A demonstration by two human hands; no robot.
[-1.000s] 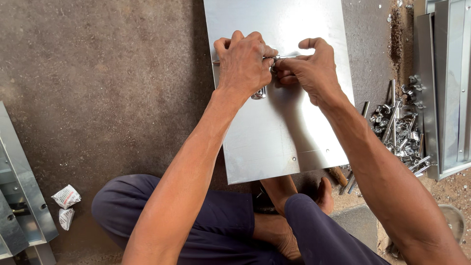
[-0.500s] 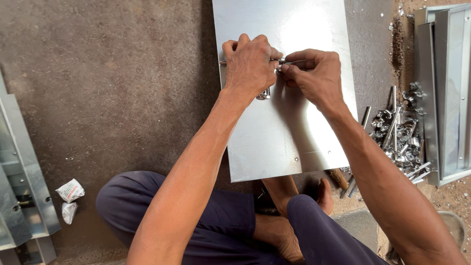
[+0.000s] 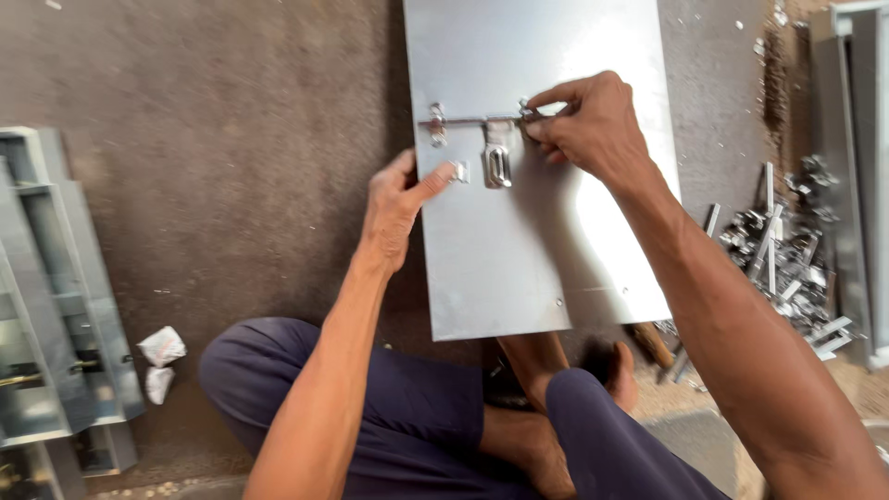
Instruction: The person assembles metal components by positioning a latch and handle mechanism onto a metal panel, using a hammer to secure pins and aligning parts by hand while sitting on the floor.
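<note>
Latch bolt (image 3: 482,130) now lies uncovered as the left hand (image 3: 396,206) slides off, thumb pressing the metal sheet (image 3: 519,268), while the right hand (image 3: 593,125) keeps pinching its end.

Floor (image 3: 231,139): dark, rough, gritty ground, speckled with pale crumbs toward the upper right.

Lying directly on it:
- Sheet-metal panel (image 3: 519,278), flat, rectangular, bright grey, in the upper middle; its near edge ends just before the seated person's feet.
- Grey metal frames (image 3: 56,306), stacked along the left edge, channel-shaped, slanting.
- Two crumpled white scraps (image 3: 162,356), just right of those frames, one touching the other.
- Heap of small shiny metal fittings (image 3: 787,259), right of the panel, loose and tangled.
- Long grey metal sections (image 3: 852,139), along the right edge, beyond the heap.
- Seated person, legs folded, at the bottom middle.
</note>
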